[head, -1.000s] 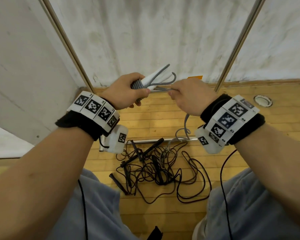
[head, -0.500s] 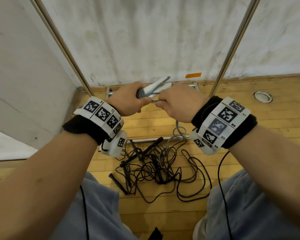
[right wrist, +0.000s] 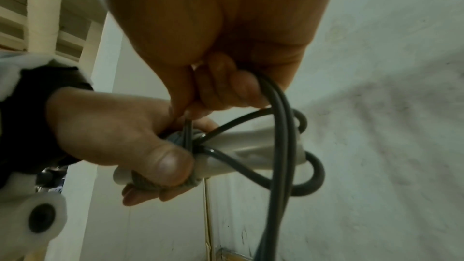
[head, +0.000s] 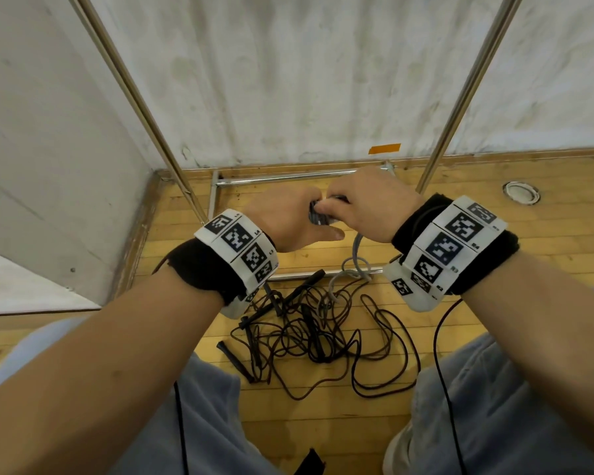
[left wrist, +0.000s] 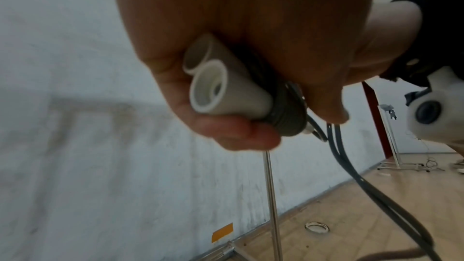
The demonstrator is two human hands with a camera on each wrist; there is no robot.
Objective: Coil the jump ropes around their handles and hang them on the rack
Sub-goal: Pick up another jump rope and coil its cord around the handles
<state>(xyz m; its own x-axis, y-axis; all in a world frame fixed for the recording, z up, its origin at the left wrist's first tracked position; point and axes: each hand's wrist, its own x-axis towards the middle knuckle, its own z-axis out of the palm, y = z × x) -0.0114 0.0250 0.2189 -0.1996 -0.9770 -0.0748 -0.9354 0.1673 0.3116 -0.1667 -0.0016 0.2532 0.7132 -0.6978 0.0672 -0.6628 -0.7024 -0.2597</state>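
Note:
My left hand point(head: 290, 219) grips the two white handles point(left wrist: 223, 86) of a grey jump rope, side by side, with grey coils point(left wrist: 288, 116) wound around their middle. My right hand point(head: 364, 207) pinches the doubled grey rope point(right wrist: 281, 126) right beside the coils, and the rope hangs down from it point(head: 357, 248) to the floor. In the right wrist view the white handles point(right wrist: 251, 152) point right with rope loops at their tips. A tangle of black jump ropes point(head: 309, 330) lies on the wooden floor below my hands. The rack's metal uprights point(head: 467, 87) rise ahead.
The rack's base bars point(head: 288, 178) lie on the floor by the white wall point(head: 288, 80). A round floor fitting point(head: 521, 192) sits at the right and orange tape point(head: 384, 149) marks the wall foot. My knees in grey trousers point(head: 494, 406) frame the ropes.
Both hands have come down and closer together. The handles' white tips, seen sticking up before, are now hidden behind my hands in the head view.

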